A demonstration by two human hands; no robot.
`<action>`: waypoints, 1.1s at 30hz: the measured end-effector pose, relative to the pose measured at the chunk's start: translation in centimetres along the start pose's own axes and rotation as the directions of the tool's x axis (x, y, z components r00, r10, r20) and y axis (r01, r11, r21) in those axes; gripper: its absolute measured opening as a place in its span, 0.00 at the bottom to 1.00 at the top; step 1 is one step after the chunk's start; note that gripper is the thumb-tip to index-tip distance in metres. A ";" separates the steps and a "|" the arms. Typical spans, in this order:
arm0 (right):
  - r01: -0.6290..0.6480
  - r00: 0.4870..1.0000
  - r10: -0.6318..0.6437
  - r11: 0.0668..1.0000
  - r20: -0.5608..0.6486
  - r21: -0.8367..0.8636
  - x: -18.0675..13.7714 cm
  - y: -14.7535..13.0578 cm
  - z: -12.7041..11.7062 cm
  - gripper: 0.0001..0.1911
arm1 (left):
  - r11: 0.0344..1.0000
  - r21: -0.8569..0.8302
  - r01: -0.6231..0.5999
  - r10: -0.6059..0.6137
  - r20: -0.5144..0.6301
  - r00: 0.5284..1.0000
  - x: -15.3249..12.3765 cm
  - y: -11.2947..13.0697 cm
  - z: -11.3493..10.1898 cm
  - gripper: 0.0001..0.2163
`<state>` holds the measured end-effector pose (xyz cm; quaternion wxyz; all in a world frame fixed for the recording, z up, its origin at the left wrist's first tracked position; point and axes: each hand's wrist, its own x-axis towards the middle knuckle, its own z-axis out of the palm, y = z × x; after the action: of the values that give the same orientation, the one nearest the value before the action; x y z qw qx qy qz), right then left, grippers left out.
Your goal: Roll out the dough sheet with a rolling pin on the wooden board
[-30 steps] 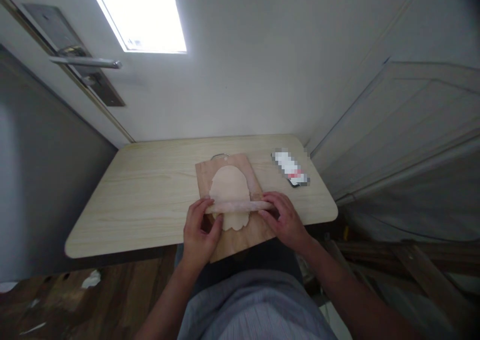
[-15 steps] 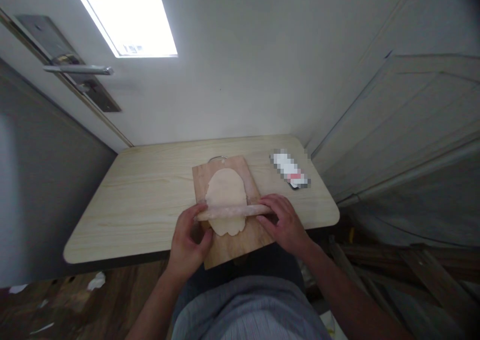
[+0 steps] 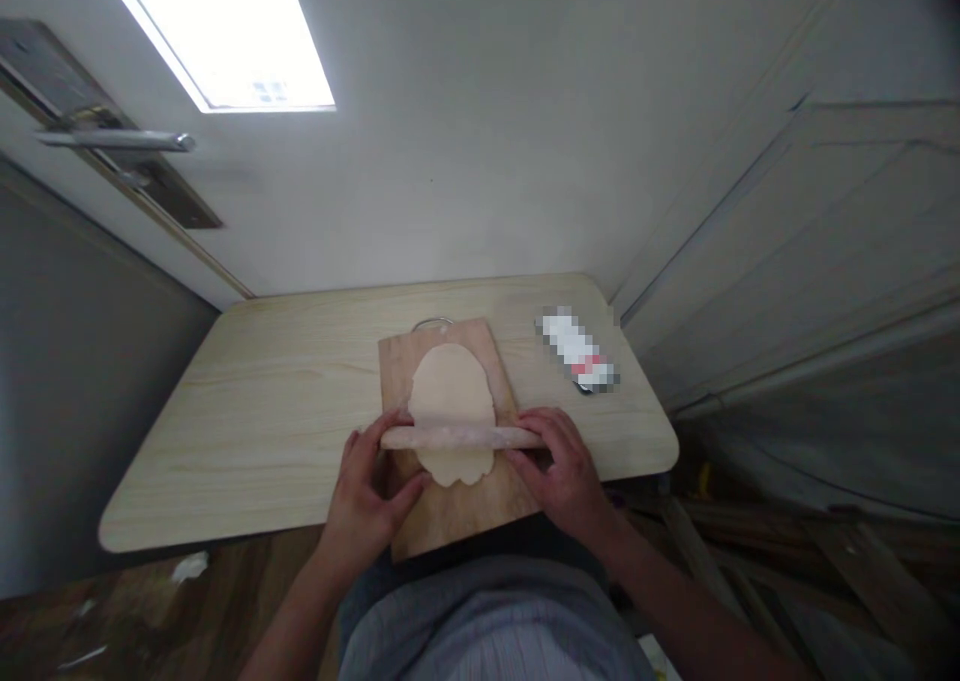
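Pale walls close in around a light wood-grain table (image 3: 262,411) with rounded corners, its far edge running along a white door (image 3: 465,181). High on the left of that door, a window (image 3: 225,41) glows blank white beside a metal lever handle (image 3: 120,141) on a long plate. Brown floor (image 3: 247,581) shows below the table at left, with a crumpled white scrap (image 3: 190,567) on it; timber pieces (image 3: 750,521) fill the dim lower right.

Near the table's middle lies a wooden board (image 3: 450,526), set slightly askew, its near end jutting past the table edge. On it rests a flat sheet of dough (image 3: 452,386) — rounded at the far end, scalloped at the near one — and a floury rolling pin (image 3: 457,438) crosses its nearer half. The left hand (image 3: 367,491) is half open, fingertips on the pin's left end and thumb spread apart below it. The right hand (image 3: 559,466) has closed loosely on the other end, fingers above, thumb beneath. Right of the board, a pixelated oblong item (image 3: 576,351) lies aslant on the tabletop.
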<state>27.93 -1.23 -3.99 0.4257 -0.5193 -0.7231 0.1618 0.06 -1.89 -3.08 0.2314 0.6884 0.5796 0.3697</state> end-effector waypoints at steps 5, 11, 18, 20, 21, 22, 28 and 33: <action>-0.013 1.000 0.013 1.000 -0.005 -0.015 -0.2 0.2 0.3 0.11 | 0.998 -0.035 0.050 -0.051 -0.034 0.998 0.1 0.1 0.8 0.38; -0.008 1.000 0.007 0.999 -0.026 -0.047 -0.6 0.2 0.9 0.12 | 0.998 0.016 -0.059 0.059 0.014 0.998 1.6 -0.2 -0.5 0.39; -0.021 1.000 0.023 0.998 0.022 -0.053 0.6 0.4 0.0 0.11 | 0.985 0.016 -0.169 0.169 0.005 0.986 3.2 -0.7 -1.8 0.28; 0.012 0.999 -0.008 0.997 0.048 -0.081 0.9 0.3 -0.3 0.12 | 0.978 0.062 -0.199 0.202 -0.043 0.978 3.6 -0.1 -1.5 0.21; 0.028 0.998 -0.022 0.993 0.051 -0.111 1.0 0.2 -0.4 0.12 | 0.968 0.113 -0.222 0.230 -0.057 0.972 3.8 0.2 -1.3 0.19; 0.040 0.998 -0.033 0.987 0.049 -0.154 1.1 0.1 -0.4 0.12 | 0.953 0.181 -0.242 0.254 -0.049 0.966 4.1 0.6 -1.0 0.18; 0.003 1.000 0.007 0.898 0.021 -0.440 1.3 -1.4 0.7 0.18 | 0.835 0.517 -0.187 0.199 0.033 0.979 5.1 2.4 1.2 0.18; -0.048 0.999 0.034 0.842 -0.036 -0.537 2.7 -1.4 1.3 0.17 | 0.801 0.582 -0.139 0.137 0.047 0.989 6.0 2.5 1.9 0.21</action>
<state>25.77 0.84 -2.63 0.2685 -0.6351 -0.7229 -0.0446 3.41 3.60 -0.90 -0.0178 0.7670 0.6130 0.1888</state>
